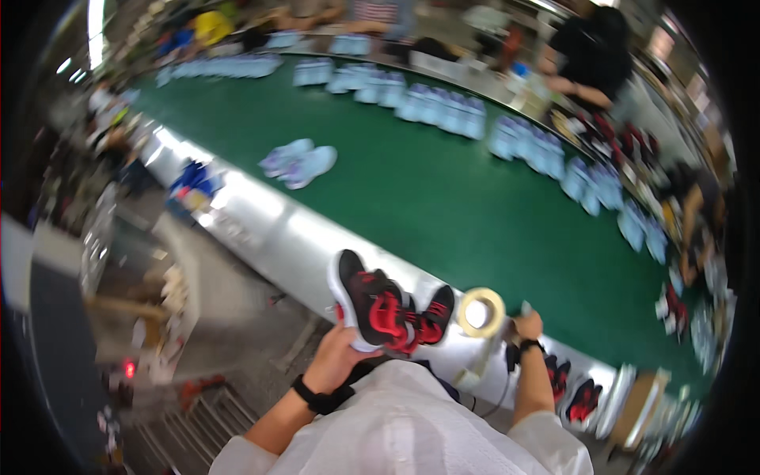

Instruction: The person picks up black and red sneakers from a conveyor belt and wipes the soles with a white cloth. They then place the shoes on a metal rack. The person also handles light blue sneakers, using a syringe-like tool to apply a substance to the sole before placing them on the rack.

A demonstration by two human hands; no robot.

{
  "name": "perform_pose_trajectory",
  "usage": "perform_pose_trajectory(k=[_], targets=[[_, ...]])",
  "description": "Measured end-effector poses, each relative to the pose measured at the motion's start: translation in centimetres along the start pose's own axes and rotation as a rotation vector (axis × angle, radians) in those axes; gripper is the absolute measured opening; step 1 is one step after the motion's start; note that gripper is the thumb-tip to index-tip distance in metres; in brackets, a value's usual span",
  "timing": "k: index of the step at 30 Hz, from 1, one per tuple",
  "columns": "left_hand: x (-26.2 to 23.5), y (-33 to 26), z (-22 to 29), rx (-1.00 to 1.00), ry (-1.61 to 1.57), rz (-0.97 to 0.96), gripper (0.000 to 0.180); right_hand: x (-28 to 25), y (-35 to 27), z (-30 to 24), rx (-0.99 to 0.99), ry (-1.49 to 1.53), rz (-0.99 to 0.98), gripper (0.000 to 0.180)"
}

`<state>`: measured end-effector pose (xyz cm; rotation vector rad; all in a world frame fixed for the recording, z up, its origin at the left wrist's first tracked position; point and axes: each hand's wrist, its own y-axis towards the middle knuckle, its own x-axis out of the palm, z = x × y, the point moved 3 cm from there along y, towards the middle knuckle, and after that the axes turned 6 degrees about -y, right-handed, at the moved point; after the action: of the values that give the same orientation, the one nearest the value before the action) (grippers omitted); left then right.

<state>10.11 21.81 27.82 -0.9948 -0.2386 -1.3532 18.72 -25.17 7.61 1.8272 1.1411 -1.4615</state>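
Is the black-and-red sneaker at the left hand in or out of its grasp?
In: the left hand grips the sneaker near its lower end.

green belt (475, 226) | two pale-blue shoes (310, 168) toward near side | pale-blue shoe row (430, 108) along far side

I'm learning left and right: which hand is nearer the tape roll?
Right. The right hand is beside the tape roll; the left hand is farther left, holding a shoe.
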Motion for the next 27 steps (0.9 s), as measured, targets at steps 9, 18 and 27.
perform_pose_trajectory(k=[9, 18, 27], targets=[[-11.7, -9.0, 2.6, 0.288, 0.351, 0.249, 0.040, -10.5, -9.9, -24.0, -0.507, 0.537, -0.377, 0.011], [-16.9, -22.7, 6.0, 0.471, 0.247, 0.222, 0.042, -11.9, -38.2, -43.6, -1.525, 0.419, -1.128, 0.063], [-19.3, -28.4, 9.4, 0.868, -0.374, 0.282, 0.049, -11.0, -48.0, -45.6, -1.171, 0.779, -1.117, 0.055]])
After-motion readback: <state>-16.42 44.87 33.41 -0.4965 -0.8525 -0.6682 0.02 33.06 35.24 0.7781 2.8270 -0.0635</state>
